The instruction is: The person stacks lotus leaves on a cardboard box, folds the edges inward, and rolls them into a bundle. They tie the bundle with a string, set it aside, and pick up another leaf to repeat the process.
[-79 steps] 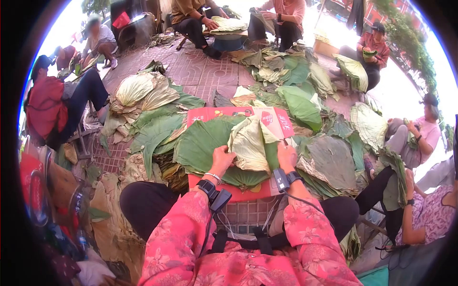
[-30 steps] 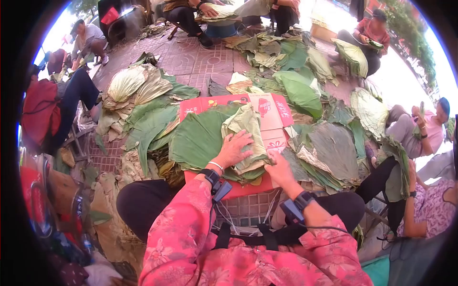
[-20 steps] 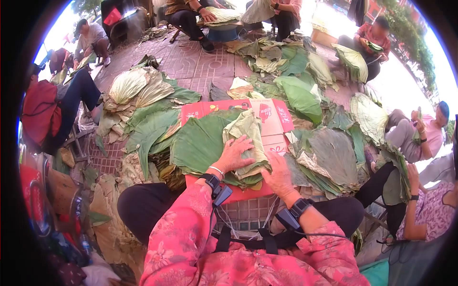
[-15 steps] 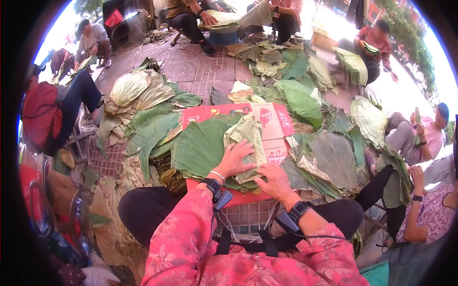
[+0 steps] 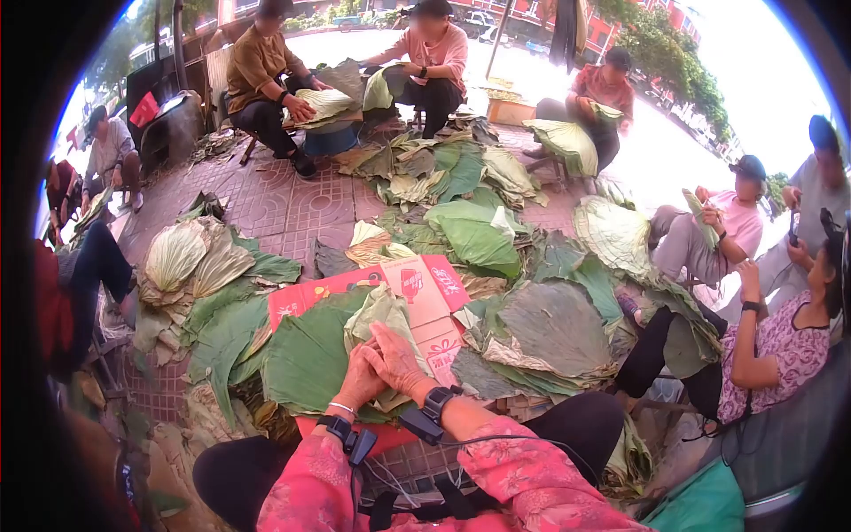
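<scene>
My left hand point(image 5: 360, 379) and my right hand point(image 5: 399, 359) meet over a pale, dried lotus leaf point(image 5: 379, 310) folded on top of a large green lotus leaf point(image 5: 306, 353). The fingers of my right hand lie across those of my left. Both hands look closed, and whatever may be between their fingers is hidden. The leaves rest on a red printed cardboard sheet point(image 5: 430, 306) in front of my knees. Dark devices are strapped to both wrists.
Stacked leaves point(image 5: 554, 328) lie to the right, with more leaves point(image 5: 199, 253) at left and a green leaf point(image 5: 479, 232) beyond the cardboard. Several people sit around on low stools. A blue tub point(image 5: 332, 140) stands at the back. Cables hang from my wrists.
My hands were apart and spread flat on the pale leaf; they have come together, the right crossing left onto the left hand. The view has tilted up and turned right.
</scene>
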Action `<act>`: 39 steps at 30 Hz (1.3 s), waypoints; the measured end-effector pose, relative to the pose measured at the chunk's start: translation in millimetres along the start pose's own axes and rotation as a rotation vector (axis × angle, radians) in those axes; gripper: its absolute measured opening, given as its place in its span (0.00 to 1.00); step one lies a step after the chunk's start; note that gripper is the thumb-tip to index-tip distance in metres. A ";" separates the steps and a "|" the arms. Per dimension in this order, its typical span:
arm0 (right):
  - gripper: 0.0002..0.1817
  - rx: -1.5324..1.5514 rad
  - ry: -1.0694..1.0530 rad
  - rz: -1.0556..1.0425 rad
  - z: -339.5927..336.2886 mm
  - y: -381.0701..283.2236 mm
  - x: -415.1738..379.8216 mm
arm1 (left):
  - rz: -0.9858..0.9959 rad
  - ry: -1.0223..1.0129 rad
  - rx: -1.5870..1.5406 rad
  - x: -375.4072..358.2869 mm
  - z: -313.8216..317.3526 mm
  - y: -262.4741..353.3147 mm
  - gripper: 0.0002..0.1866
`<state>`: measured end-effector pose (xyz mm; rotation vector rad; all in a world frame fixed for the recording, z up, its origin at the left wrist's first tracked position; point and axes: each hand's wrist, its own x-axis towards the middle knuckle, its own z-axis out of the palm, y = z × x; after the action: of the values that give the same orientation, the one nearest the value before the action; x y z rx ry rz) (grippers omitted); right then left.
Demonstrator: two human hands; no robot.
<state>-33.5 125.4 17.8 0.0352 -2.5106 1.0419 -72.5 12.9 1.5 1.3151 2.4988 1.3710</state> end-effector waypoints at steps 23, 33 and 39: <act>0.28 -0.289 -0.056 -0.137 17.4 7.8 -19.4 | -0.320 0.348 -0.447 0.4 -10.3 6.7 0.09; 0.26 -0.299 -0.045 -0.125 17.1 6.9 -19.1 | -0.311 0.374 -0.586 1.0 -4.7 3.2 0.10; 0.26 -0.315 -0.037 -0.139 26.4 14.7 -20.4 | -0.322 0.393 -0.578 -5.1 -2.3 0.3 0.10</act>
<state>-27.3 115.3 -16.6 0.1352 -2.6329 0.5888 -69.8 8.0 1.3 0.5512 2.0919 2.1796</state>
